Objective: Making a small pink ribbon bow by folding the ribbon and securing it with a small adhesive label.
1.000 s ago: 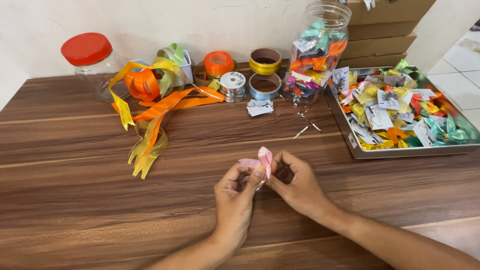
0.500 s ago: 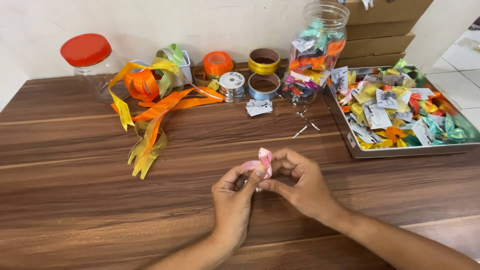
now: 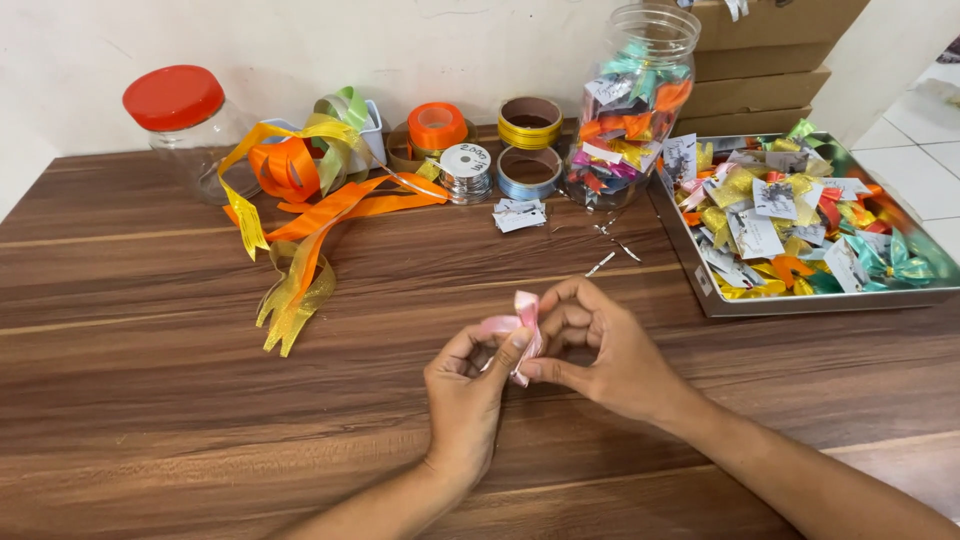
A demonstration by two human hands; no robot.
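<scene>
Pinching a folded pink ribbon (image 3: 520,325) between them, the left hand (image 3: 468,395) and right hand (image 3: 605,350) are meeting fingertip to fingertip, just above the wooden table (image 3: 150,400).

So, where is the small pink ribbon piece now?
In the head view, the pink ribbon piece sits low in the middle, pinched between the left hand and right hand, above the wooden table.

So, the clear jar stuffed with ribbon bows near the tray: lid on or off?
Off. The clear jar stands upright with its mouth uncovered, bows packed inside; the empty jar at the far left wears a red lid.
</scene>
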